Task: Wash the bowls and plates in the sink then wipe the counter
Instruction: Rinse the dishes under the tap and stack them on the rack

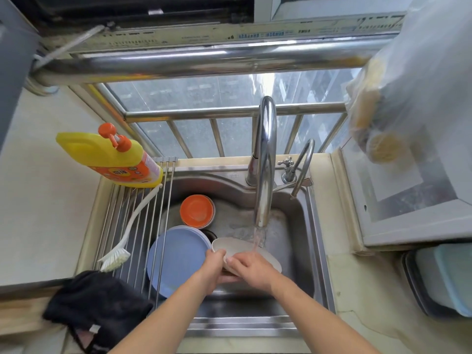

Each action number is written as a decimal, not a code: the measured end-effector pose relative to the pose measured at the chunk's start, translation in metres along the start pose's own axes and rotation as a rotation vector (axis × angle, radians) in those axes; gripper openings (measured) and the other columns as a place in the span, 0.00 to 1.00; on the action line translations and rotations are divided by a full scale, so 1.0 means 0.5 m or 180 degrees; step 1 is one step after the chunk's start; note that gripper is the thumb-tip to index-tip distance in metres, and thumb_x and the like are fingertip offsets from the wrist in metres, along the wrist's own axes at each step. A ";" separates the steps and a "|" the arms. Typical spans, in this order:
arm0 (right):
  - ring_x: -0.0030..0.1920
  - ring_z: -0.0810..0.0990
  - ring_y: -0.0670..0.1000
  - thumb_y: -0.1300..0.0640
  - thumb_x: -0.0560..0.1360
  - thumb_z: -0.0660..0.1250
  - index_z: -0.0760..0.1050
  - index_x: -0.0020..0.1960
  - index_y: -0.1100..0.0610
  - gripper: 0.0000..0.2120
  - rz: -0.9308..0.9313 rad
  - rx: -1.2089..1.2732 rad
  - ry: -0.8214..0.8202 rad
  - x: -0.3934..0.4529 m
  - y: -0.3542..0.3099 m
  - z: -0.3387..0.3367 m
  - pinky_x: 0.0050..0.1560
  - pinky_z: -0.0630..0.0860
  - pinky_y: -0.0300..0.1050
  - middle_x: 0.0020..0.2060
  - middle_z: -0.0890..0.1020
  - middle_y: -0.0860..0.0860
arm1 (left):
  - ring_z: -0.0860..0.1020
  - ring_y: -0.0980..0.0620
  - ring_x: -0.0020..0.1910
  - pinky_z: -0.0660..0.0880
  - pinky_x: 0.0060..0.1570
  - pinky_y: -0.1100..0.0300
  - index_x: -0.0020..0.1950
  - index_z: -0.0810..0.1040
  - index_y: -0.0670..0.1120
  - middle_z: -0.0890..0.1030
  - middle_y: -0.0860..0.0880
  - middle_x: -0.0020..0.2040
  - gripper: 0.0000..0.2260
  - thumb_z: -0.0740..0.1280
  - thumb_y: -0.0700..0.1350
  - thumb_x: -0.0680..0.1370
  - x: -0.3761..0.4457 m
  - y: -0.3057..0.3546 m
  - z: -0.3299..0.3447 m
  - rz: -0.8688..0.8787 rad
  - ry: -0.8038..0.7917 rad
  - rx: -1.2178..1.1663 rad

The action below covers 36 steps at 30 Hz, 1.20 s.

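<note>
I hold a cream bowl (233,247) tilted over the steel sink (298,221), under water running from the tall faucet (265,162). My left hand (214,269) grips the bowl's near left rim, thumb over the edge. Fingers of my right hand (251,268) lie flat inside the bowl. A large blue plate (176,259) leans in the sink's left side. Behind it sits an orange bowl (197,210), stacked on other dishes.
A roll-up wire rack (143,226) spans the sink's left edge, carrying a white dish brush (122,241) and a yellow detergent bottle (112,157). A black cloth (94,302) lies on the near left counter. Light blue tubs (447,277) stand at right.
</note>
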State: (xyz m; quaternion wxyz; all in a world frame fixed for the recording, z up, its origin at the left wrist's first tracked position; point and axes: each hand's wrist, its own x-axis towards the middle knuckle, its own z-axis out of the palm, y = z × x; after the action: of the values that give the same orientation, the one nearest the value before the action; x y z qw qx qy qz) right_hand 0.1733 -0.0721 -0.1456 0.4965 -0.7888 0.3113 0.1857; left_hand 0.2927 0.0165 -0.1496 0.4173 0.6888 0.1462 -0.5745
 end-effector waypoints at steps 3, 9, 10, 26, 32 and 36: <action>0.51 0.79 0.51 0.41 0.76 0.61 0.77 0.52 0.48 0.13 -0.0283 -0.0437 0.0190 -0.023 0.004 -0.012 0.50 0.77 0.55 0.47 0.82 0.47 | 0.85 0.38 0.47 0.83 0.38 0.45 0.71 0.61 0.40 0.75 0.35 0.63 0.18 0.56 0.50 0.85 0.013 0.017 -0.005 -0.0138 -0.0042 -0.0233; 0.52 0.81 0.56 0.49 0.77 0.64 0.76 0.51 0.50 0.06 -0.0225 -0.0417 0.0555 -0.025 -0.011 -0.043 0.50 0.77 0.51 0.45 0.82 0.50 | 0.60 0.40 0.76 0.58 0.75 0.46 0.82 0.56 0.52 0.59 0.41 0.77 0.25 0.52 0.57 0.85 -0.004 0.002 0.022 0.1433 0.0847 0.2376; 0.51 0.82 0.56 0.47 0.76 0.62 0.77 0.53 0.50 0.11 -0.0251 -0.0304 0.0597 -0.021 -0.010 -0.046 0.51 0.78 0.52 0.46 0.84 0.49 | 0.60 0.42 0.75 0.57 0.76 0.47 0.79 0.62 0.53 0.61 0.43 0.75 0.23 0.52 0.56 0.85 -0.013 -0.003 0.021 0.2056 0.0810 0.2656; 0.81 0.51 0.54 0.45 0.83 0.60 0.60 0.81 0.47 0.28 -0.0466 -0.0798 0.1394 0.002 0.022 -0.013 0.79 0.57 0.55 0.81 0.56 0.53 | 0.69 0.50 0.40 0.68 0.43 0.53 0.42 0.72 0.44 0.73 0.44 0.39 0.09 0.63 0.44 0.82 -0.004 0.035 0.005 0.1767 -0.0387 0.1636; 0.81 0.50 0.56 0.48 0.82 0.60 0.58 0.79 0.43 0.26 -0.0124 -0.0889 0.1009 0.016 0.011 0.020 0.78 0.55 0.54 0.80 0.55 0.53 | 0.77 0.51 0.45 0.76 0.50 0.57 0.52 0.74 0.44 0.81 0.46 0.45 0.03 0.61 0.39 0.83 -0.002 0.000 0.014 0.1412 -0.0103 0.1366; 0.69 0.65 0.54 0.39 0.77 0.59 0.71 0.63 0.43 0.17 0.0181 -0.1234 0.1253 0.017 0.030 -0.011 0.71 0.60 0.54 0.64 0.69 0.50 | 0.79 0.51 0.56 0.75 0.61 0.54 0.59 0.77 0.50 0.83 0.49 0.53 0.15 0.66 0.50 0.73 -0.006 -0.006 0.014 0.1384 -0.0487 0.1646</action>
State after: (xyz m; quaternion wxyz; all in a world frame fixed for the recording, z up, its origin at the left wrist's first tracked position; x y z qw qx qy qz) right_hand 0.1696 -0.0846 -0.1583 0.2608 -0.8809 0.3825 0.0988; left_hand 0.2850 0.0140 -0.1482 0.3514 0.7417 -0.1861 -0.5401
